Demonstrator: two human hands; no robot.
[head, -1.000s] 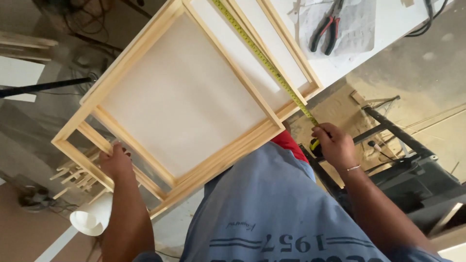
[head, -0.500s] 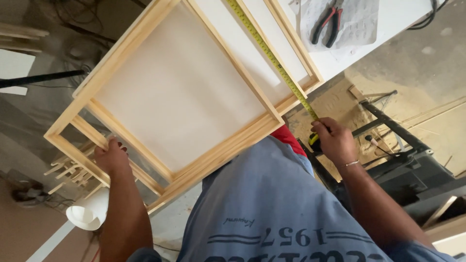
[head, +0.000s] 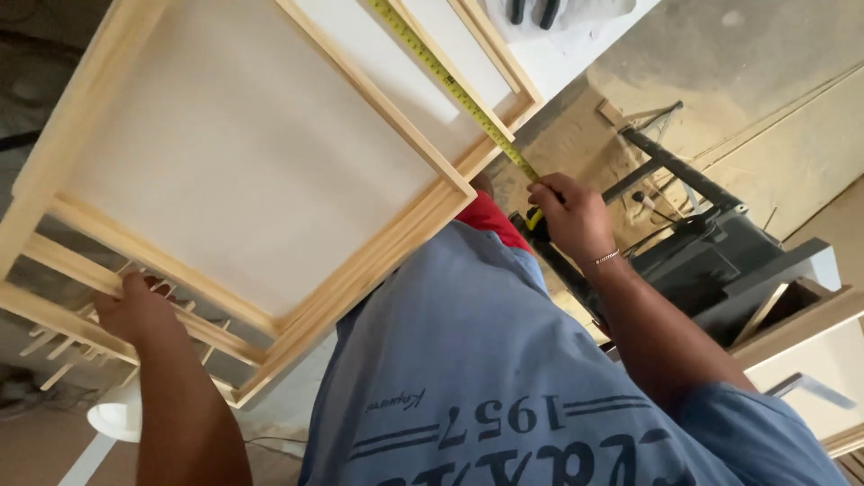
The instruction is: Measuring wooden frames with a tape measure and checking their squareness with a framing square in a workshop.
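Your left hand [head: 135,310] sits at the low left, its fingers curled over a bar of the wooden frame [head: 360,270] at that frame's overhanging end, closed on the wood. Below that end, a bundle of thin sticks [head: 54,351] shows through the gaps, and a white cup [head: 112,418] sits on the floor beside your forearm. The frame lies flat on the white desk [head: 576,45] and reaches past its near edge toward your body; a white panel [head: 243,171] fills its large opening. A second, narrower frame [head: 490,67] lies just beside it to the right, its corner at the desk's edge. A yellow tape [head: 450,85] runs diagonally across that narrower frame, from the top of the view down to your right hand [head: 571,216]. That hand hangs off the desk, just past the frame's corner, with its fingers closed around the tape's case; a bracelet [head: 607,257] circles the wrist. At the top edge, dark plier handles [head: 531,11] rest on the desk. Further right, a black metal stand [head: 711,252] sits on the dusty floor.
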